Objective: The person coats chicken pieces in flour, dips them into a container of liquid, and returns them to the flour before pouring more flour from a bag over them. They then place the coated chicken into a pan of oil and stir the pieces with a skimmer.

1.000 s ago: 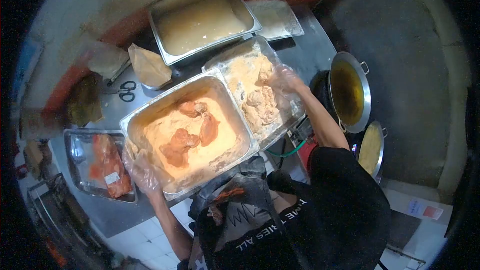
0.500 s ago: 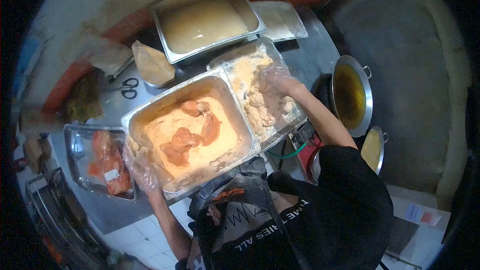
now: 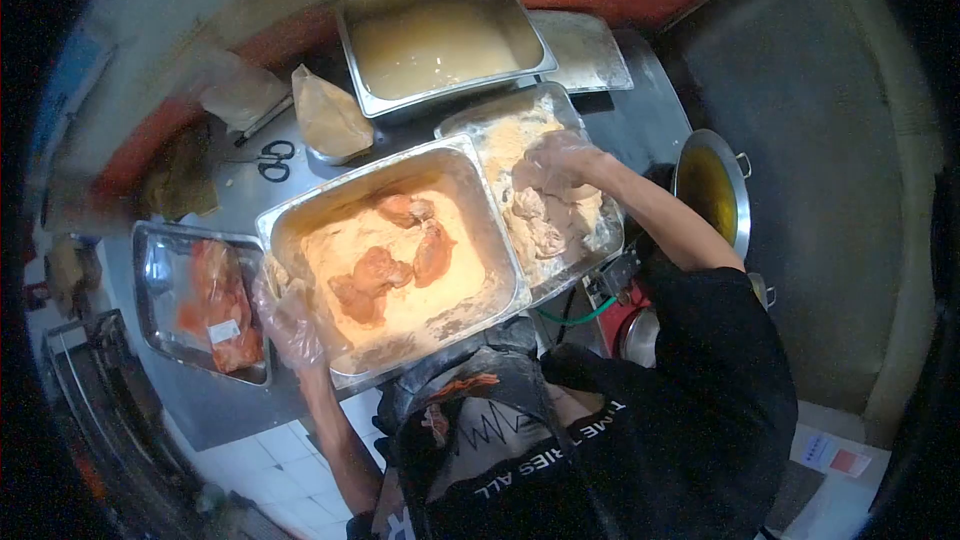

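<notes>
My left hand [image 3: 291, 325], in a clear plastic glove, has its flour-dusted fingers hooked over the left rim of a deep metal tub [image 3: 395, 361]. Inside the tub, reddish marinated chicken pieces [image 3: 376, 271] lie on pale orange flour [image 3: 455, 280]. My right hand [image 3: 556, 162], gloved too, reaches down into a shallower tray [image 3: 462, 124] at the tub's right. Below its fingers are flour-coated chicken pieces [image 3: 537, 223]. The fingertips are blurred and partly hidden, so whether they grip a piece does not show.
Behind the tub stands a metal pan of cloudy liquid [image 3: 440, 45]. Black-handled scissors [image 3: 274, 161] and a brown paper bag [image 3: 330, 115] lie to its left. A tray [image 3: 160, 285] at far left holds bagged raw meat [image 3: 226, 305]. A wok of oil [image 3: 712, 190] stands at right.
The whole view has shifted, so the containers appear farther right and slightly lower. My right hand's fingers are a little lower in the tray, closer to the coated pieces. My left hand stays at the rim.
</notes>
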The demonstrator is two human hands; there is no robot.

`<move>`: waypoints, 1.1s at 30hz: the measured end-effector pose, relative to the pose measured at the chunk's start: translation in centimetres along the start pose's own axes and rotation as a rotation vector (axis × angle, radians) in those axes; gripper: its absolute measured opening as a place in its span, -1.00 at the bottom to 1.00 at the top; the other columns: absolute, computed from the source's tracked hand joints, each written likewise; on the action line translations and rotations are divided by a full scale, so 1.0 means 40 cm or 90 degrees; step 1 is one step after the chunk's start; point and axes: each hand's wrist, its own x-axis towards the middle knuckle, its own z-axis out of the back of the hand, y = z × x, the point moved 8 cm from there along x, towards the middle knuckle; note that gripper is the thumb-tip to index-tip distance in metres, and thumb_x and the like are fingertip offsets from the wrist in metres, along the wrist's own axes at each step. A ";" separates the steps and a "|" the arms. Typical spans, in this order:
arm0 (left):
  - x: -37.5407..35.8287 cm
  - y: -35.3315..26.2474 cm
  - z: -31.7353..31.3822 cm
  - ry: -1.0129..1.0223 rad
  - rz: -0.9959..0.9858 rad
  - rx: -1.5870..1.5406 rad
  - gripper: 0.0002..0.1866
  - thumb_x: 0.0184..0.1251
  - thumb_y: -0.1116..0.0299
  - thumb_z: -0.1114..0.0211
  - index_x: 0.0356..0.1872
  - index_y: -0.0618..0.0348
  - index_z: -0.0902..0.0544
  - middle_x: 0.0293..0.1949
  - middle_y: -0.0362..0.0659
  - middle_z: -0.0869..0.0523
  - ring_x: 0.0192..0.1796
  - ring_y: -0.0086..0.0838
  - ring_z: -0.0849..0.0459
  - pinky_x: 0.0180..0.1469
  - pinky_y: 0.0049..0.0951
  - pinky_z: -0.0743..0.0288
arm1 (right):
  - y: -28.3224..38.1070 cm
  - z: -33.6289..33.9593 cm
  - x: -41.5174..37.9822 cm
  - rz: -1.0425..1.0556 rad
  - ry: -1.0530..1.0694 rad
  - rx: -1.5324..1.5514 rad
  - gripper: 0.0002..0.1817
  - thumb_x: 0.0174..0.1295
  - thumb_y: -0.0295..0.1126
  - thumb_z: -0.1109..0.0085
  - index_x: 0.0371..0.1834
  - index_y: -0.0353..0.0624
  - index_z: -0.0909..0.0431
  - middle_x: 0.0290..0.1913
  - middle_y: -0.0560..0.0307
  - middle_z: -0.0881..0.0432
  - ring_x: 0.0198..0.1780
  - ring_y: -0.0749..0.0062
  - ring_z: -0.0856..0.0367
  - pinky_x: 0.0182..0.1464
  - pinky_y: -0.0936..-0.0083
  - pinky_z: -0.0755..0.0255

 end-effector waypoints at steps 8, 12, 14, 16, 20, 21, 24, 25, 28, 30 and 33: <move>0.002 0.019 0.006 -0.020 -0.063 0.088 -0.45 0.42 0.40 -0.26 0.38 0.37 -0.38 0.39 0.02 -0.42 0.42 -0.28 -0.37 0.46 -0.33 -0.20 | 0.013 -0.122 -0.049 -0.071 0.138 0.583 -0.64 0.34 -0.16 -0.09 0.03 -0.14 -0.66 -0.12 -0.02 -0.77 -0.24 0.25 -0.76 -0.17 0.32 -0.64; 0.004 0.023 0.002 -0.008 -0.040 0.001 -0.46 0.43 0.40 -0.26 0.37 0.37 -0.40 0.39 0.01 -0.43 0.42 -0.28 -0.38 0.46 -0.32 -0.22 | 0.023 -0.214 -0.024 -0.083 0.156 0.534 -0.62 0.22 -0.13 -0.18 -0.07 -0.20 -0.67 -0.18 -0.15 -0.76 -0.27 0.20 -0.76 -0.23 0.28 -0.63; 0.003 0.015 0.003 -0.014 -0.038 0.043 -0.48 0.43 0.40 -0.26 0.35 0.37 -0.42 0.38 0.01 -0.45 0.42 -0.28 -0.39 0.47 -0.30 -0.21 | 0.013 -0.203 -0.021 -0.133 0.106 0.487 -0.61 0.24 -0.11 -0.16 -0.10 -0.21 -0.67 -0.19 -0.17 -0.75 -0.26 0.12 -0.76 -0.22 0.27 -0.62; 0.001 0.016 0.008 -0.019 -0.051 0.045 -0.49 0.43 0.40 -0.27 0.34 0.37 -0.43 0.38 0.01 -0.44 0.42 -0.27 -0.38 0.47 -0.29 -0.21 | 0.043 -0.140 -0.014 0.031 -0.012 0.180 -0.61 0.23 -0.09 -0.15 -0.16 -0.21 -0.66 -0.21 -0.17 -0.74 -0.22 0.02 -0.75 -0.21 0.23 -0.59; 0.003 0.035 0.016 -0.019 -0.071 0.072 -0.49 0.42 0.40 -0.28 0.34 0.37 -0.44 0.38 0.02 -0.44 0.44 -0.26 -0.36 0.48 -0.27 -0.20 | 0.040 -0.100 -0.018 -0.013 0.047 0.126 -0.65 0.22 -0.11 -0.18 -0.16 -0.16 -0.66 -0.20 -0.11 -0.75 -0.19 0.02 -0.74 -0.20 0.21 -0.58; 0.003 0.035 0.018 -0.024 -0.070 0.069 -0.49 0.42 0.40 -0.28 0.34 0.37 -0.44 0.38 0.02 -0.44 0.44 -0.26 -0.36 0.48 -0.27 -0.20 | -0.008 -0.145 -0.005 -0.025 0.009 0.163 -0.56 0.14 -0.01 -0.27 -0.15 -0.18 -0.62 -0.21 -0.15 -0.73 -0.16 -0.01 -0.73 -0.15 0.20 -0.57; -0.001 0.014 0.024 -0.035 -0.096 0.163 -0.48 0.40 0.46 -0.26 0.34 0.38 -0.41 0.29 0.09 -0.48 0.36 -0.21 -0.42 0.44 -0.22 -0.21 | -0.014 -0.127 -0.005 -0.028 0.018 0.217 -0.43 0.06 0.06 -0.36 -0.11 -0.23 -0.57 -0.21 -0.18 -0.73 -0.15 -0.01 -0.73 -0.10 0.20 -0.56; -0.001 0.012 0.023 -0.034 -0.079 0.173 -0.47 0.40 0.45 -0.26 0.35 0.38 -0.40 0.29 0.10 -0.48 0.36 -0.20 -0.42 0.44 -0.21 -0.20 | -0.001 -0.119 -0.008 -0.022 0.064 0.240 -0.41 0.06 0.05 -0.37 -0.08 -0.26 -0.57 -0.19 -0.17 -0.73 -0.17 0.01 -0.73 -0.10 0.21 -0.56; -0.004 0.033 0.024 -0.033 -0.036 0.136 -0.46 0.39 0.45 -0.27 0.36 0.37 -0.40 0.30 0.11 -0.47 0.36 -0.19 -0.42 0.45 -0.21 -0.19 | -0.071 -0.237 0.003 -0.247 0.139 0.822 -0.43 0.16 0.03 -0.30 -0.04 -0.31 -0.57 -0.10 -0.15 -0.74 -0.12 0.06 -0.71 -0.03 0.25 -0.55; -0.003 0.047 0.028 -0.038 -0.008 0.085 -0.45 0.39 0.44 -0.28 0.36 0.37 -0.39 0.31 0.11 -0.47 0.36 -0.18 -0.42 0.45 -0.21 -0.20 | -0.092 -0.207 -0.015 -0.236 0.110 0.737 -0.45 0.23 0.01 -0.24 -0.01 -0.30 -0.58 -0.05 -0.11 -0.73 -0.08 0.10 -0.70 0.01 0.28 -0.55; -0.003 0.033 0.026 -0.040 0.009 0.122 -0.46 0.40 0.47 -0.24 0.37 0.37 -0.39 0.33 0.01 -0.47 0.37 -0.31 -0.41 0.44 -0.31 -0.23 | -0.059 -0.022 -0.080 -0.135 -0.035 0.447 -0.51 0.34 -0.02 -0.17 0.06 -0.25 -0.58 -0.04 -0.04 -0.72 -0.08 0.23 -0.68 0.03 0.35 -0.55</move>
